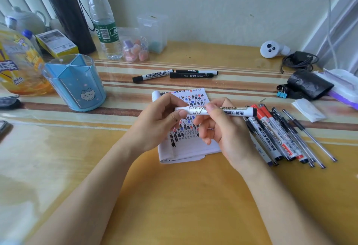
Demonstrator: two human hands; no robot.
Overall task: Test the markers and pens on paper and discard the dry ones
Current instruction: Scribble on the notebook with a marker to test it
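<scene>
Both hands up over the paper [190, 149], one marker between them.

- Left grip [160, 120]: thumb and forefinger pinch the white left end of the whiteboard marker [239, 111].
- Right grip [222, 128]: thumb on top of the barrel, fingers curled under, clamped on the same marker near its middle.
- The marker lies about level, held above the paper and clear of it. Its black end points right. I can't tell whether the cap is on or off; the left fingers hide that end.
- The paper is a folded white sheet flat on the surface [174, 196], middle of view, covered in small black, red and blue test marks. Its far left corner curls up.
- Pile of markers and pens [280, 136] lies just right of the paper, all on the surface, roughly parallel, tips toward me. There's a red-capped marker in it and several thin clear pens on the outer side.
- Beyond the paper are three more: a white marker [153, 75] with a black cap, and a black marker [191, 75] touching a third one behind it.
- Blue pen holder [75, 84] stands upright at left, well apart from the paper.
- Water bottle [104, 24] and black flask [65, 12] stand at the back left. Blue binder clips [280, 93] sit at right beside a black pouch [310, 84].
</scene>
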